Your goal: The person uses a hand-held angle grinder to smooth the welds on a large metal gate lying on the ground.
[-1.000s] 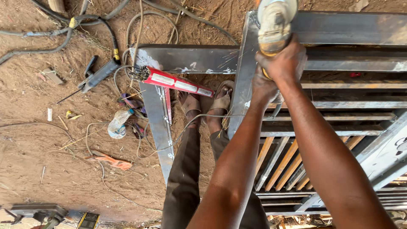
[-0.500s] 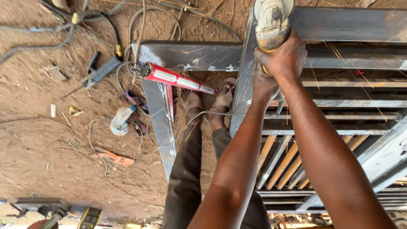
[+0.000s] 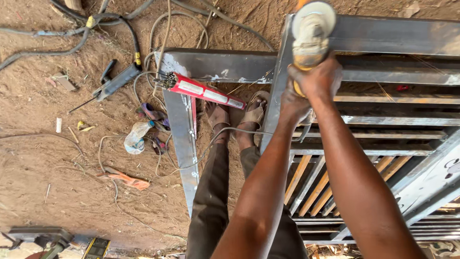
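Steel everywhere here: a grey welded frame (image 3: 383,36) of square tube runs across the upper right, with slatted bars below it. Both of the person's hands are up on an angle grinder (image 3: 312,33), its round disc guard sitting right at the frame's top left corner. Right hand (image 3: 318,76) is wrapped tight around the grinder's yellowed body, fingers closed on it. Left hand (image 3: 293,105) sits just below and behind, clamped on the tool's rear end; its fingers are partly hidden, but the grip looks closed on the grinder. A cable (image 3: 215,139) trails from there, down across the legs.

Down on the sandy ground (image 3: 57,182), 2 sandalled feet (image 3: 235,115) stand beside a second steel frame (image 3: 184,139). A red packet of welding rods (image 3: 203,91) lies across that frame's corner. Left of it, a dark electrode holder (image 3: 115,82) rests on the dirt among loose hoses and cables, with a crumpled rag (image 3: 135,138) nearby.
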